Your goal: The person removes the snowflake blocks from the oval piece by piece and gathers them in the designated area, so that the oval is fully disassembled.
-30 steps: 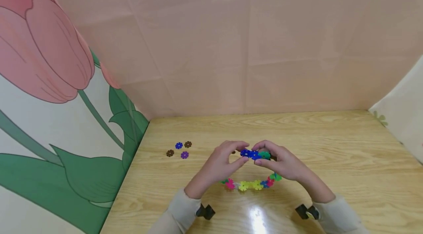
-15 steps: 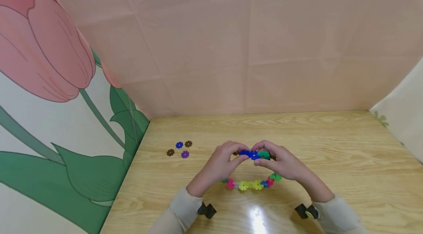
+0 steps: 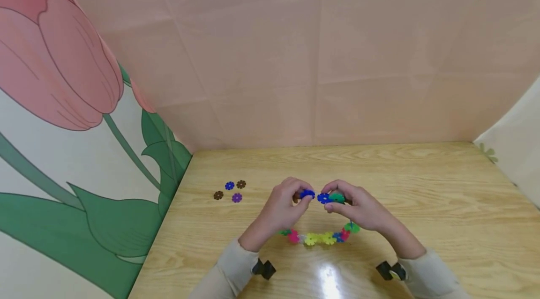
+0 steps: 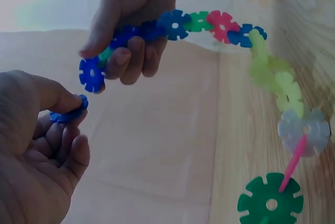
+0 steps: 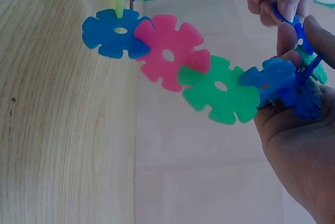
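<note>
My left hand (image 3: pixel 283 205) pinches a blue notched flower disc (image 4: pixel 69 111) between thumb and fingers. Facing it, my right hand (image 3: pixel 358 203) grips one end of a chain of interlocked flower discs, with a blue disc (image 3: pixel 324 198) and a green disc (image 3: pixel 336 197) showing at the fingertips. A small gap separates the two blue discs. From the right hand the chain curves down through green, a pink disc (image 5: pixel 170 51), blue and a yellow disc (image 3: pixel 311 239) to white, pink and a dark green disc (image 4: pixel 270 200). Its far part is hidden below the left hand.
Left of the hands on the wooden table (image 3: pixel 422 182) lie several loose discs: a blue disc (image 3: pixel 229 185), a purple disc (image 3: pixel 237 198) and brown discs (image 3: pixel 218 195). A brown piece (image 3: pixel 296 198) shows behind the left thumb. A pink cloth (image 3: pixel 253 78) hangs behind the table.
Earlier the two blue discs touched or overlapped between the hands. Now the left hand has drawn slightly left with its disc, and a gap shows. The right hand stays nearly still.
</note>
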### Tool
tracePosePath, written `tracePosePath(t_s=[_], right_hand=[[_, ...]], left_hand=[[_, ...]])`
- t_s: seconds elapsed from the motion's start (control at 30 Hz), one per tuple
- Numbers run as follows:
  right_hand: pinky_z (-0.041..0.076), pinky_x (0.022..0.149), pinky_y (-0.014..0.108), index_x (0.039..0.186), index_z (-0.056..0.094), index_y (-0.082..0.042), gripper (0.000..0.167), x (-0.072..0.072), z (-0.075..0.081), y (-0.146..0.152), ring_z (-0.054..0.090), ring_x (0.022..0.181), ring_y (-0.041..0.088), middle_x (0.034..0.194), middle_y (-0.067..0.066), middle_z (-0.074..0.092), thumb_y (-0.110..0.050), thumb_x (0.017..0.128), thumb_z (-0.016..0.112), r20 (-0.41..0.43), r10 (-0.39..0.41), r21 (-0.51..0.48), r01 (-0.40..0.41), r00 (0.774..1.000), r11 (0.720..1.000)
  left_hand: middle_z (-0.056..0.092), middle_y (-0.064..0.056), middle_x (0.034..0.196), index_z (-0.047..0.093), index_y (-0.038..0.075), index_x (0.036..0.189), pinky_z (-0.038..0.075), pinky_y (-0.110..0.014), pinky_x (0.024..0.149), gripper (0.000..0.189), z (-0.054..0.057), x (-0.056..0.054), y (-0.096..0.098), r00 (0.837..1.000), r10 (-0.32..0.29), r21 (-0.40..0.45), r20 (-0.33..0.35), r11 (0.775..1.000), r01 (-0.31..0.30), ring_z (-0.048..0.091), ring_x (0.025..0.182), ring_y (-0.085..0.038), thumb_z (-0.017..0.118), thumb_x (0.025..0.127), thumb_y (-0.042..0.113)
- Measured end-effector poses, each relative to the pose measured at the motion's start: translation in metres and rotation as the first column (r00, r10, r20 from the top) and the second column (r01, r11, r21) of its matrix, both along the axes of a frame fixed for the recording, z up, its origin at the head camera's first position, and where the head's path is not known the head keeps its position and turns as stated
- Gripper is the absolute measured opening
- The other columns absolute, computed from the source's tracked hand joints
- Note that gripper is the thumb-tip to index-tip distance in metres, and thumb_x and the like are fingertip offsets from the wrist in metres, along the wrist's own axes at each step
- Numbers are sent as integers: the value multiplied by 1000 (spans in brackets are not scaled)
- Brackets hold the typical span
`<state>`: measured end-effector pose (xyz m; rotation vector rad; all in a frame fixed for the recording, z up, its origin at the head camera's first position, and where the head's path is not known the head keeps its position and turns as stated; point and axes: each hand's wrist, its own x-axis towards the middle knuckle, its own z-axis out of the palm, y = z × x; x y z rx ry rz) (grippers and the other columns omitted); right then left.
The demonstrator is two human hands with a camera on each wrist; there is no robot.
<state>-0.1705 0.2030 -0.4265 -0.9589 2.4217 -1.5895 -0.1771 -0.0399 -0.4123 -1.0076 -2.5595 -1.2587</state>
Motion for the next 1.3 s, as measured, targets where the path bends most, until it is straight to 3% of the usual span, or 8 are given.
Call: tracePosePath(t_s=[0.2, 0.47, 0.57, 0.9, 1.1, 1.3], right_hand=[[53, 66, 29, 125, 60, -11, 25, 0, -2, 3, 63, 77, 12, 97, 0, 70, -13, 101, 63, 27, -38, 22, 38, 999, 999], [49, 59, 27, 124, 62, -15, 24, 0, -4, 7, 54, 69, 10, 91, 1, 66, -14, 100, 65, 33, -50, 25, 49, 998, 998], [48, 59, 27, 124, 62, -16, 24, 0, -4, 8, 53, 69, 9, 91, 1, 66, -15, 101, 64, 36, -51, 33, 50, 998, 998], [47, 58, 27, 126, 60, -14, 26, 1, -2, 11, 53, 68, 9, 91, 1, 65, -16, 101, 64, 46, -51, 43, 49, 998, 998], [46, 56, 27, 129, 58, -11, 28, 0, -3, 10, 50, 66, 9, 87, 2, 62, -14, 102, 62, 49, -33, 37, 31, 998, 999], [46, 56, 27, 130, 58, -8, 28, -2, -4, 10, 50, 66, 9, 87, 1, 63, -14, 103, 61, 50, -28, 38, 26, 998, 999]], left_hand=[[69, 5, 93, 65, 13, 110, 53, -20, 73, 14, -9, -7, -10, 988, 56, 57, 143, 996, -65, 60, 81, -4, 69, 98, 18], [69, 7, 95, 68, 17, 109, 55, -24, 76, 11, -31, -24, -40, 949, 191, 16, 251, 979, -201, 64, 84, -7, 69, 98, 19], [67, 6, 95, 70, 16, 110, 55, -25, 77, 12, -40, -28, -57, 927, 252, -31, 279, 967, -254, 64, 86, -10, 70, 97, 18], [65, 1, 96, 73, 14, 109, 54, -31, 76, 13, -73, -44, -119, 851, 453, -121, 266, 891, -437, 60, 88, -14, 72, 95, 14], [67, -1, 94, 74, 11, 107, 53, -32, 76, 13, -86, -48, -151, 812, 509, -137, 286, 860, -491, 61, 86, -16, 73, 94, 11], [67, -3, 92, 74, 7, 105, 50, -30, 71, 14, -94, -47, -175, 762, 578, -172, 294, 816, -552, 60, 83, -18, 74, 92, 7]])
